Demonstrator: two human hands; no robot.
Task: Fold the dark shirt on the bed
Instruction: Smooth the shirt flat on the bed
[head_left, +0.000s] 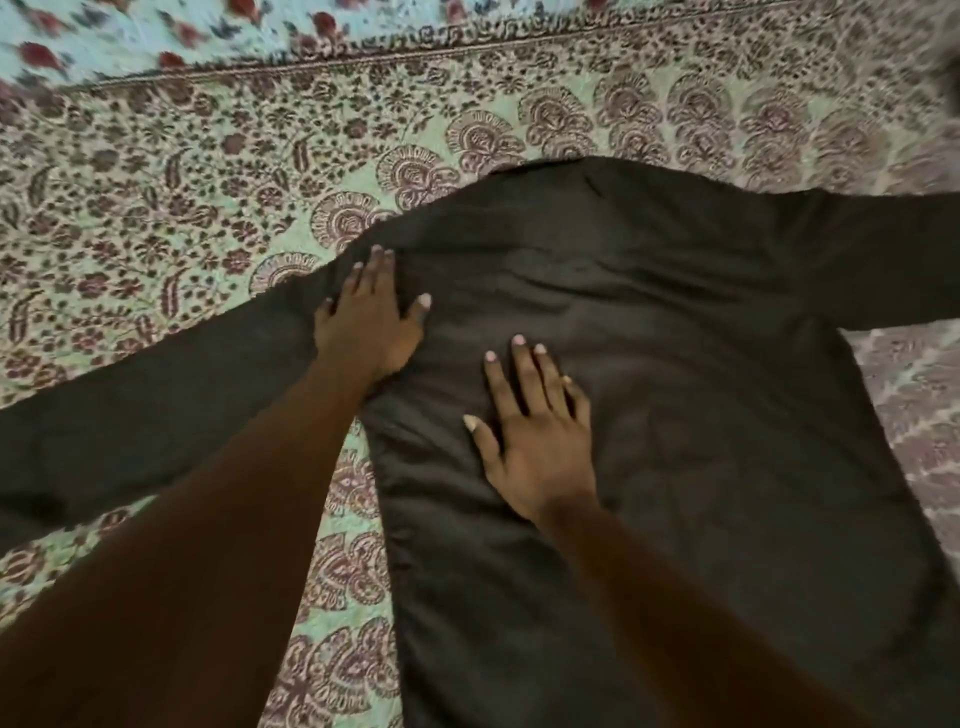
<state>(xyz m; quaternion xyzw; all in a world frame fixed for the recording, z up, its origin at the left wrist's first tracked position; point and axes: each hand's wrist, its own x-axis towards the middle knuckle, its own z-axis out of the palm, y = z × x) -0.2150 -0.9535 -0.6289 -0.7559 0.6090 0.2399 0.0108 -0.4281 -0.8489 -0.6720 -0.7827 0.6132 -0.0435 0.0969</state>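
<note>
Dark shirt (701, 374) is laid flat on the bed, spread over a patterned bedspread (156, 208) with a green ground and maroon floral print. The shirt's neck end points away from the person. The hem end runs off the bottom of view.

Far left: one sleeve (130, 415) is stretched straight out from the shirt and runs off the left edge. Bedspread shows in the gap between that sleeve and the shirt's side seam.

Left hand (363, 322): palm down on the shirt, right where that sleeve meets the shoulder. Fingers straight and close together, thumb angled toward the shirt's middle. It presses flat, nothing gripped.

Right hand (535, 441): also palm down, on the shirt's body, just right of the left hand and nearer the hem. Fingers straight and spread, thumb out toward the left side seam. No cloth pinched. The hands are apart, not touching, with a strip of shirt between them.

Right of both hands: most of the shirt body, with shallow creases across the upper part. Looks like the back faces up, but the frame is soft, so I can't be sure.

Far right: the other sleeve (883, 260) sticks out roughly level and goes off the right edge. Both hands are well apart from it.

Beyond the shirt's neck end: a second cloth (156, 31), pale blue with red flowers, blurred.
</note>
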